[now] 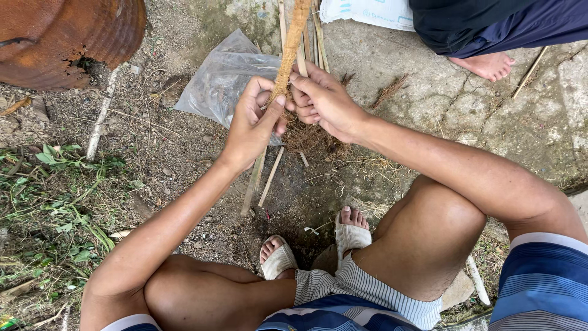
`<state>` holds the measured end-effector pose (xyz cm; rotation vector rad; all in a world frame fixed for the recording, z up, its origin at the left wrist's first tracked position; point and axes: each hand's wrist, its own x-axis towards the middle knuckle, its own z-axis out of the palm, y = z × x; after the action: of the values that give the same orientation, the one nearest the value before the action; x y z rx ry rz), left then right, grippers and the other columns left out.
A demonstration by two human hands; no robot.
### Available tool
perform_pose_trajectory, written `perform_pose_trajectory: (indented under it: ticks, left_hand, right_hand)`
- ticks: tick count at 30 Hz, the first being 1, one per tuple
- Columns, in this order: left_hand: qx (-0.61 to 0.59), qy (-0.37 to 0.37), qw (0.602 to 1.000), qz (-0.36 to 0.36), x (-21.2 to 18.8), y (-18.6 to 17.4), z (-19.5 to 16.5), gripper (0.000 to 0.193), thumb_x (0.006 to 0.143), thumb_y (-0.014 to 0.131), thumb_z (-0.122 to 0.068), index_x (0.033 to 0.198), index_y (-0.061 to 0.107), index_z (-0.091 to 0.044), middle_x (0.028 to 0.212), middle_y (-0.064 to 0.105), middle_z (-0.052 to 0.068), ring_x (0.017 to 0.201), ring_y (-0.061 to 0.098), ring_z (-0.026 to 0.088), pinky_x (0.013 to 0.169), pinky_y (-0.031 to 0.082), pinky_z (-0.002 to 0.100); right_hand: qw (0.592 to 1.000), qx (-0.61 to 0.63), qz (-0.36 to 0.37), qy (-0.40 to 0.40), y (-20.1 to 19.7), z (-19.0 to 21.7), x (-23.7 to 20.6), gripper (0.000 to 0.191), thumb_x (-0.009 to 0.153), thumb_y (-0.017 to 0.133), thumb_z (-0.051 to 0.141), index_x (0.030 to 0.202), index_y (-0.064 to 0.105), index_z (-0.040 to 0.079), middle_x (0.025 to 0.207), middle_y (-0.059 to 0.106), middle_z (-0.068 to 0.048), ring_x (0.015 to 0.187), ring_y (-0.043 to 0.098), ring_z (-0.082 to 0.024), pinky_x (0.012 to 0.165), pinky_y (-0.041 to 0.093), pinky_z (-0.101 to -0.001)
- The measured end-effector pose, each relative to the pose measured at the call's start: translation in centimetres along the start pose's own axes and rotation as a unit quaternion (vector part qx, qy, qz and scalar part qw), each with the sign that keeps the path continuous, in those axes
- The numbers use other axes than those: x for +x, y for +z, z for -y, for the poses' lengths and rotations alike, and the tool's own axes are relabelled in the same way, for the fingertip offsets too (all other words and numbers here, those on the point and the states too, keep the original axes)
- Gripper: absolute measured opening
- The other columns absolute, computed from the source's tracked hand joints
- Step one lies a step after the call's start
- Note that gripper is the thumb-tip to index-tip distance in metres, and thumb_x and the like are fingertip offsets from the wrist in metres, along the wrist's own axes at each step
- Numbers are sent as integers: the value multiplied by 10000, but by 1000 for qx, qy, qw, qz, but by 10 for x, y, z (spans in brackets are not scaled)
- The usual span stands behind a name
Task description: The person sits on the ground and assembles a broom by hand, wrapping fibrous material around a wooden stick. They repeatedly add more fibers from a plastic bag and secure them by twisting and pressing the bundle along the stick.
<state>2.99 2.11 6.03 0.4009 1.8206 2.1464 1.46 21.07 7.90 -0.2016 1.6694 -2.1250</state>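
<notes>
A rusty drum (67, 37) fills the 10 o'clock corner, its wall holed and flaking. Another person's foot (488, 65) and dark shorts sit at 1 o'clock on the cracked concrete (539, 116). Weeds (55, 214) spread at 8 o'clock over bare dirt. A clear plastic bag (220, 79) lies at 11 o'clock, just beside the hands. Bamboo strips (315, 34) run up toward 12 o'clock, and loose sticks (260, 181) lie below the hands.

The fibre rope (289, 52), tan and fuzzy, rises from the hands toward 12 o'clock. The left hand (251, 125) has fingers curled and thumb pressed in, pinching the rope's lower end. The right hand (324, 101) meets it from 3 o'clock, fingers bent close around the same end, touching the left. Loose fibre (309, 138) lies beneath them. The person's sandalled feet (312, 245) rest at 6 o'clock.
</notes>
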Motion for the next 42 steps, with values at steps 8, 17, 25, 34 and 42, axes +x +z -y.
perform_pose_trajectory:
  ticks: [8,17,25,34,42]
  left_hand:
    - [-51,25,998,18,7,-5,11,101,1142,397,-108,1170,485,-68,955,582,35,798,499,66,714,435,232]
    - [240,139,960,-47,0,3,-1,91,1034,617,-3,1081,539,-10,962,620,64,846,613,121,736,550,302]
    - [341,257,902,-58,-6,1,-13,126,1045,635,-15,1110,531,17,1084,607,132,961,680,208,809,597,354]
    - [379,229,896,-27,-7,3,1,258,1044,664,-85,1231,497,-22,1141,595,148,999,685,223,763,614,345]
    - [370,261,891,-32,-3,-26,25,482,1092,634,-87,1457,350,47,1319,488,199,1032,680,235,930,576,408]
  right_hand:
    - [997,79,4,-16,-11,-11,7,123,1046,445,239,1090,398,135,733,321,57,596,307,-66,501,274,-227]
    - [998,-51,-46,10,-12,-10,11,374,1029,584,435,1190,460,120,673,372,49,538,327,-71,463,254,-236]
    - [997,-48,-41,42,-7,-2,7,362,1036,508,434,1260,506,149,608,354,74,502,303,-71,460,249,-259]
    - [997,-75,-13,3,-6,6,0,177,1037,445,191,1163,539,110,583,306,57,466,246,-76,441,221,-255]
    - [953,-296,-18,-64,-54,11,-12,173,1017,464,113,1161,559,104,730,426,10,568,408,-59,494,353,-206]
